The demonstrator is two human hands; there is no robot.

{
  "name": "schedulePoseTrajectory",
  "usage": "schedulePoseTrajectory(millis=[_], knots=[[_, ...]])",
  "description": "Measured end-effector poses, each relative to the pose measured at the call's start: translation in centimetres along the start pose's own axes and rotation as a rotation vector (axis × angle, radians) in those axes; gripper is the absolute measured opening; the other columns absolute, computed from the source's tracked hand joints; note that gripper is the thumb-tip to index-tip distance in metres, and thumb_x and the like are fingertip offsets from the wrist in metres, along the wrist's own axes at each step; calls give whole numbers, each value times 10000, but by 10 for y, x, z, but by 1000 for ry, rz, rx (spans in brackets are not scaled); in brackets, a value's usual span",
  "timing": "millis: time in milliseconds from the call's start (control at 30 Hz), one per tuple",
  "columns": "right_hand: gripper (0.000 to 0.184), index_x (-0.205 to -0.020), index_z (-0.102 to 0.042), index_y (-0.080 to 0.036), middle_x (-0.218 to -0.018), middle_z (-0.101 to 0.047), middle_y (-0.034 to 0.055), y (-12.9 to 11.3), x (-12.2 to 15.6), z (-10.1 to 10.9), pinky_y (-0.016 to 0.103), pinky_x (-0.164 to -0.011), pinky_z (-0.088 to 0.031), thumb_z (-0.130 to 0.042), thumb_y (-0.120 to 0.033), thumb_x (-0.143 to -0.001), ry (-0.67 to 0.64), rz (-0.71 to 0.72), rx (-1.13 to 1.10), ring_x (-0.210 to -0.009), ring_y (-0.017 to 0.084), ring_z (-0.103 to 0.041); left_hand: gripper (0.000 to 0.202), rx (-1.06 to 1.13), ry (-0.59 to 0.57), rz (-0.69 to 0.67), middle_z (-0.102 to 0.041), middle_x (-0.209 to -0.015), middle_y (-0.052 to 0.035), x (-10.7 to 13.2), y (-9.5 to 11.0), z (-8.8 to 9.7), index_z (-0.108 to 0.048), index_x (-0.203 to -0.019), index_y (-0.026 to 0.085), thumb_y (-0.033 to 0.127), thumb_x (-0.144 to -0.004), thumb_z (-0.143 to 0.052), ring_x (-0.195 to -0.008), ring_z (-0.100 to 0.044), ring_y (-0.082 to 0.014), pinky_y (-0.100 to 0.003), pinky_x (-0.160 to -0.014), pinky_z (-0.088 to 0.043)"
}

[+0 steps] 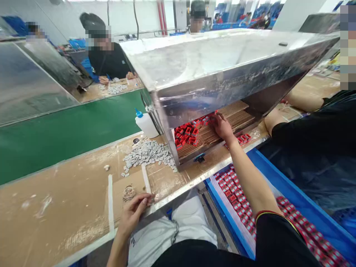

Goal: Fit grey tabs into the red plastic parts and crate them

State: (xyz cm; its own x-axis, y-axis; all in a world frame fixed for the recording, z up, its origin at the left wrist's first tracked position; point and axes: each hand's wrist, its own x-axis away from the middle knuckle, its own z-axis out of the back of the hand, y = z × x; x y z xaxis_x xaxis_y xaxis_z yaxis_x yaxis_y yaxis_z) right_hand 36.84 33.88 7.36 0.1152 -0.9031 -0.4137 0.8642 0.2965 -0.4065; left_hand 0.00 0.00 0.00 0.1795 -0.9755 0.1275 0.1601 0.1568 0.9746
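Note:
My right hand (223, 128) reaches under a metal hood (194, 92), its fingers bent and slightly apart at the edge of a pile of small red plastic frames (187, 134). The fingertips touch or nearly touch the nearest frames; no piece shows clearly in the grasp. Corrugated cardboard (207, 136) lies beneath the pile. My left hand (135, 211) rests at the table's front edge, fingers loosely stretched out with the thumb beside them, and nothing visible in it. Ahead of it lies a heap of small grey rectangular pieces (150, 152).
A white bottle with a blue cap (147, 124) stands beside the hood. A green conveyor belt (69, 129) runs behind the table (69, 196). Below right, a blue crate (261, 157) holds rows of red pieces. One co-worker sits close on the right, others across the belt.

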Motion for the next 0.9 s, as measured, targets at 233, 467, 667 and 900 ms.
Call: schedulePoseTrajectory(millis=[233, 467, 667, 900], knots=[[161, -954, -678, -156, -980, -682, 175, -19, 52, 41, 455, -809, -530, -583, -241, -856, 200, -114, 0, -913, 324, -647, 312, -206, 35, -290, -780, -832, -104, 4, 15, -15, -776, -870, 161, 445, -903, -650, -738, -738, -203, -293, -684, -611], [115, -967, -632, -217, -935, -713, 65, -128, 232, 21, 329, -686, -560, -672, -286, -884, 163, 64, -497, -824, 209, -685, 416, -74, -150, -315, -798, -1064, -139, 10, 0, -13, -690, -1240, 174, 390, -885, -713, -863, -756, -213, -330, -799, -614], [94, -976, -598, -241, -1013, -719, 74, -232, 276, -46, 335, -794, -595, -616, -162, -928, -138, 316, -733, -947, 205, -713, 462, 24, -75, -245, -792, -1082, -129, 14, -10, -4, -725, -1192, 154, 399, -807, -798, -938, -758, -241, -341, -856, -612], [106, -998, -630, -250, -1069, -712, 87, -249, 266, -62, 356, -829, -606, -577, -166, -961, -413, 443, -832, -1000, 222, -713, 399, 108, 158, -171, -787, -1078, -121, 36, -26, 11, -735, -1146, 154, 351, -805, -799, -927, -759, -218, -319, -863, -614]])
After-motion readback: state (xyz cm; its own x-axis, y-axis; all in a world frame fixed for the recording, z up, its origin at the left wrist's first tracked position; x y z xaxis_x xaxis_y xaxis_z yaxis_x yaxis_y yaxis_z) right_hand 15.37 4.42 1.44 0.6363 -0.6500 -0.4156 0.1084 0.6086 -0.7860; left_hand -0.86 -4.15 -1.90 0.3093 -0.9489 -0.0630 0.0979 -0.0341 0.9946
